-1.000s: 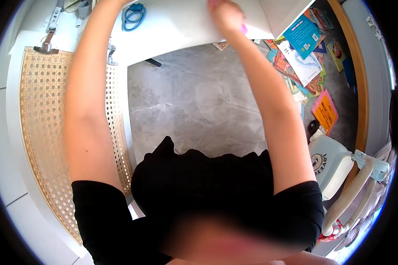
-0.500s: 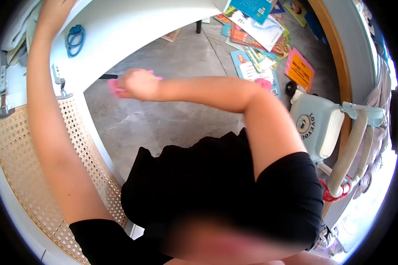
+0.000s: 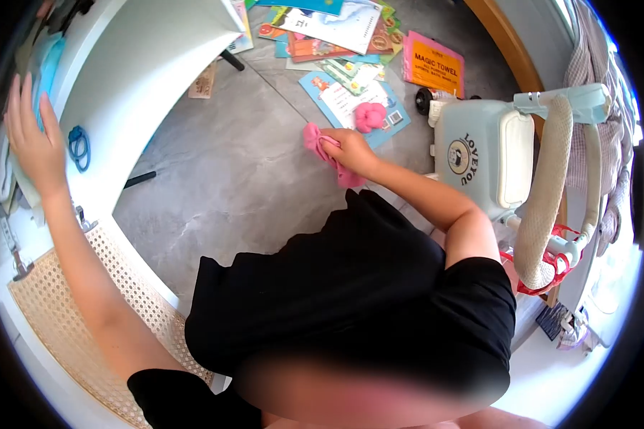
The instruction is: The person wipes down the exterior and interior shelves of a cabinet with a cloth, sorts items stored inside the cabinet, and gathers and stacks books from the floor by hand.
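Note:
At the upper left, my left hand [image 3: 36, 139] has its fingers spread beside folded cloths [image 3: 49, 61] at the edge of a white shelf unit [image 3: 132, 79]. A blue looped cord [image 3: 79, 149] lies on the white surface just right of that hand. My right hand [image 3: 347, 151] is closed around a pink cloth [image 3: 315, 137], held above the grey floor, with cloth showing on both sides of the fingers. A pink flower-shaped object [image 3: 370, 117] rests on a light blue book [image 3: 399, 114], just beyond my right hand.
Several books [image 3: 336, 28] are scattered at the top, near an orange and pink Magic Towel packet [image 3: 434, 66]. A pale blue wheeled children's item [image 3: 454, 154] stands at the right. Woven cane panels [image 3: 64, 307] are at the lower left.
The view has turned to the right. My right hand has swung from the white unit across to the books with the pink cloth. My left hand, partly cut off before, now shows fully.

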The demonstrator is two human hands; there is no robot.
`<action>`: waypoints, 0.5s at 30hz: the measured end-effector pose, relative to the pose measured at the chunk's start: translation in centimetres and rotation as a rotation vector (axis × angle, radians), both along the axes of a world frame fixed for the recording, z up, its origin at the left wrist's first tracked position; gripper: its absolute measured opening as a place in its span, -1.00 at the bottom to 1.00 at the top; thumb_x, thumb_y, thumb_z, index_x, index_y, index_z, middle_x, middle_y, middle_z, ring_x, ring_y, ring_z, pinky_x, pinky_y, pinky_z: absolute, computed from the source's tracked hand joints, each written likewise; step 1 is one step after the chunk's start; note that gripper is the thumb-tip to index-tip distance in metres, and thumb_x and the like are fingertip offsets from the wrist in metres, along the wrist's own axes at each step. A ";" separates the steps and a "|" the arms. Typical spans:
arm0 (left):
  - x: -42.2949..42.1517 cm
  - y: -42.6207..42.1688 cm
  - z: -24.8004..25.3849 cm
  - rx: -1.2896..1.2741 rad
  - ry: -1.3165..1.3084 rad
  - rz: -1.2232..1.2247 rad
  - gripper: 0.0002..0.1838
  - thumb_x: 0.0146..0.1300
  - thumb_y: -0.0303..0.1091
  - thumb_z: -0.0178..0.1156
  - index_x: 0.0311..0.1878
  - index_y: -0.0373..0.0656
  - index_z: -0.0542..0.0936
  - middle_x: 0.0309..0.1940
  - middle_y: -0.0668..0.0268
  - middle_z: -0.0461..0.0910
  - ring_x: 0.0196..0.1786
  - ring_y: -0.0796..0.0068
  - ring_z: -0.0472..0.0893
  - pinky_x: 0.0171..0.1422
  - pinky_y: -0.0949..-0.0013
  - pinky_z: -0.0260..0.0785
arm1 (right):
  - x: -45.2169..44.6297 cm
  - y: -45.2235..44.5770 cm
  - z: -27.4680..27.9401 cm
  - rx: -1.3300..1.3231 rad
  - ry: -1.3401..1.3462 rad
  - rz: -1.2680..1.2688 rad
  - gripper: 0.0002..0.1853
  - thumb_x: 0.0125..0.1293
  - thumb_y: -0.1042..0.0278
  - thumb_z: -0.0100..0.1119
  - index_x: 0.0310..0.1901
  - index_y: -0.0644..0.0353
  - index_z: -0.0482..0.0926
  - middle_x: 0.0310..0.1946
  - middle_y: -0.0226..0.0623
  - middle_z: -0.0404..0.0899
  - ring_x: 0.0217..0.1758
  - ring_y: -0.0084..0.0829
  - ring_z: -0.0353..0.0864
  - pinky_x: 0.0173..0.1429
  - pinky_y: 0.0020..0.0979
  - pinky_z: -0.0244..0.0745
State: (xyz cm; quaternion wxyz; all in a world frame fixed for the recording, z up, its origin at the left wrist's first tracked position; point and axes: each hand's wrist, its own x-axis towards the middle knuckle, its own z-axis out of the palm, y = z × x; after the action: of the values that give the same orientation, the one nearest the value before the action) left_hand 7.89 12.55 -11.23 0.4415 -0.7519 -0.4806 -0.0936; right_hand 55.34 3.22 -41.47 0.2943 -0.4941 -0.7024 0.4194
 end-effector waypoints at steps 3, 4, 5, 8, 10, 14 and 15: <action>10.7 -2.2 -4.2 -0.127 -0.220 -0.349 -0.66 0.33 -0.35 0.08 0.16 -0.07 0.55 0.24 0.24 0.48 0.28 0.21 0.45 0.40 0.11 0.18 | 1.6 1.3 -0.9 -0.095 0.039 -0.071 -0.75 0.27 0.20 0.11 -0.22 0.21 0.62 -0.51 -0.12 0.59 -0.43 -0.24 0.63 -0.28 -0.23 0.49; 14.5 -3.2 -5.8 -0.217 -0.262 -0.414 -0.67 0.29 -0.40 0.11 0.13 -0.08 0.56 0.23 0.25 0.49 0.27 0.22 0.45 0.38 0.12 0.20 | 2.7 2.8 0.6 -0.163 -0.043 -0.157 -0.74 0.28 0.19 0.10 -0.21 0.20 0.63 -0.50 -0.16 0.62 -0.42 -0.30 0.65 -0.27 -0.24 0.50; 17.4 -3.6 -7.5 -0.345 -0.298 -0.442 -0.68 0.28 -0.40 0.12 0.10 -0.07 0.57 0.21 0.25 0.50 0.24 0.22 0.47 0.36 0.14 0.22 | 3.5 3.9 3.6 -0.223 0.092 -0.348 -0.72 0.29 0.16 0.10 -0.20 0.19 0.65 -0.48 -0.20 0.64 -0.40 -0.36 0.66 -0.28 -0.26 0.52; 24.6 -3.6 -14.9 -0.695 -0.524 -0.417 -0.71 0.25 -0.35 0.12 0.03 -0.06 0.58 0.08 0.23 0.53 0.08 0.17 0.52 0.22 0.11 0.34 | 10.3 9.7 3.7 -0.147 -0.121 -0.664 -0.67 0.27 0.14 0.14 -0.31 0.31 0.64 -0.52 -0.22 0.62 -0.47 -0.51 0.56 -0.36 -0.43 0.44; 28.7 -5.0 -21.6 -1.106 -0.784 -0.322 -0.66 0.23 -0.36 0.12 0.09 -0.12 0.54 0.17 0.18 0.47 0.10 0.05 0.53 0.13 0.11 0.42 | 12.6 10.8 5.1 -0.056 0.256 -0.784 -0.70 0.28 0.20 0.17 -0.35 0.33 0.63 -0.52 -0.40 0.58 -0.49 -0.62 0.43 -0.37 -0.52 0.37; 38.6 -6.7 -29.9 -1.204 -0.739 -0.406 -0.44 0.12 -0.26 0.31 0.22 -0.07 0.44 0.29 0.05 0.34 0.30 0.04 0.38 0.30 0.08 0.32 | 13.7 10.1 5.7 0.025 0.327 -0.794 -0.73 0.29 0.24 0.17 -0.37 0.33 0.62 -0.52 -0.50 0.53 -0.47 -0.67 0.38 -0.36 -0.55 0.32; 40.5 -7.0 -30.8 -1.162 -0.793 -0.395 -0.39 0.07 -0.27 0.34 0.23 -0.08 0.42 0.29 0.02 0.32 0.32 0.02 0.36 0.30 0.07 0.32 | 13.8 9.8 5.2 0.044 0.294 -0.778 -0.73 0.29 0.24 0.17 -0.37 0.33 0.61 -0.52 -0.49 0.54 -0.46 -0.65 0.40 -0.36 -0.52 0.33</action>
State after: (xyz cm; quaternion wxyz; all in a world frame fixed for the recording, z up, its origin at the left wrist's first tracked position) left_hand 48.37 5.56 -42.05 -0.2612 -0.8472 -0.4317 -0.1665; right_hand 69.16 13.00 -36.29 0.5386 -0.6509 -0.4229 0.3278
